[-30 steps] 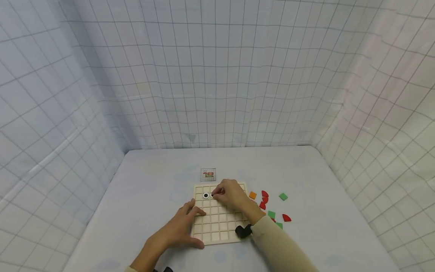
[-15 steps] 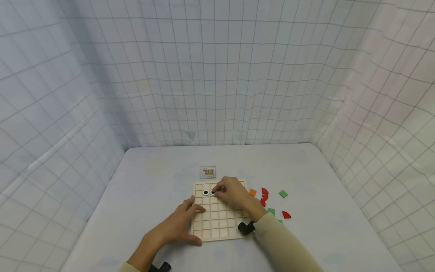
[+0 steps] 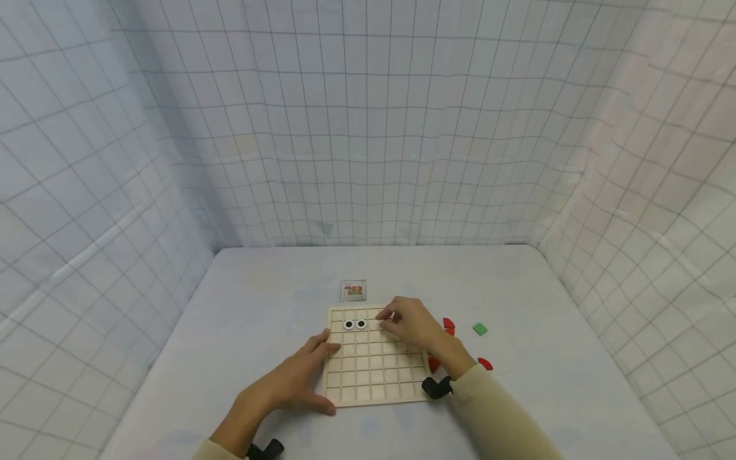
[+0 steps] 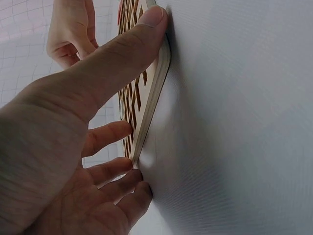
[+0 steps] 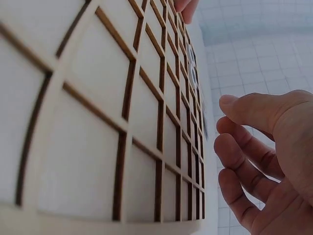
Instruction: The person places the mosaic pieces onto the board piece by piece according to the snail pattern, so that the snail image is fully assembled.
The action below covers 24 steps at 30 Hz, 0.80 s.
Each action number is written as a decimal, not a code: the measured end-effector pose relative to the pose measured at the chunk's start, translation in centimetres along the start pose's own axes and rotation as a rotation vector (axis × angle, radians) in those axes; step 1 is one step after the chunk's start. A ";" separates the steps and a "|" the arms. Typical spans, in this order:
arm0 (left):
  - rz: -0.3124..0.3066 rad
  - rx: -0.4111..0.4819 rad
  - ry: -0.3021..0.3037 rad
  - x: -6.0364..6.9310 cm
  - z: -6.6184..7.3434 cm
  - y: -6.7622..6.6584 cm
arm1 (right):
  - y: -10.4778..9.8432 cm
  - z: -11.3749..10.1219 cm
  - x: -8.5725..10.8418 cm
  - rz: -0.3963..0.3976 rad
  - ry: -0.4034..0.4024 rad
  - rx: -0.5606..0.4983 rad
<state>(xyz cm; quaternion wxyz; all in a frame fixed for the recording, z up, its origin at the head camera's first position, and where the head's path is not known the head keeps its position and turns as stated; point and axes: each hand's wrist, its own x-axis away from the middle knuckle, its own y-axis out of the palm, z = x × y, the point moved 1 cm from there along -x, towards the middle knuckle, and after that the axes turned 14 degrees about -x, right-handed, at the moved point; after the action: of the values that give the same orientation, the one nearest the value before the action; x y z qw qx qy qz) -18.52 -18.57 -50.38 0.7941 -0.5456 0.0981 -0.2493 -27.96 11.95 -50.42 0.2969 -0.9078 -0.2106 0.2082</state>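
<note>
A pale wooden board (image 3: 370,363) divided into square cells lies on the table. Two white discs with black centres, like eyes (image 3: 349,324), sit side by side in cells near its upper left. My left hand (image 3: 299,378) rests along the board's left side; its thumb (image 4: 142,30) lies on the near corner and its fingers touch the edge. Over the upper right part of the board is my right hand (image 3: 413,321), apart from the discs. Its fingers are loosely bent with a gap to the thumb (image 5: 249,106), and nothing is between them.
Behind the board lies a small picture card (image 3: 353,291). To the right are red quarter-round pieces (image 3: 485,363) and a green square (image 3: 480,328). My right forearm covers part of that area. White gridded curtains (image 3: 374,160) surround the table.
My right hand has let go of the second eye disc and moved to the right, leaving both discs in view. The left hand has stayed at the board's left side.
</note>
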 end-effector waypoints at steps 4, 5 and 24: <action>0.003 0.007 0.011 0.0 -0.2 0.0 | -1.2 0.7 0.9 0.017 -0.013 0.022; 0.002 0.008 0.014 0.0 -0.2 0.0 | -1.5 1.0 1.2 0.016 -0.006 0.022; -0.004 0.001 -0.023 0.2 -0.7 0.5 | -7.0 4.0 6.6 0.052 0.150 0.071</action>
<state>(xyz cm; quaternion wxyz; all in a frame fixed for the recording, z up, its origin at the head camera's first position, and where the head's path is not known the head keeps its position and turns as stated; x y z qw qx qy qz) -18.45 -19.11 -51.09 0.7950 -0.5480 0.0878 -0.2449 -26.33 22.25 -50.68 0.3382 -0.9150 -0.1566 0.1543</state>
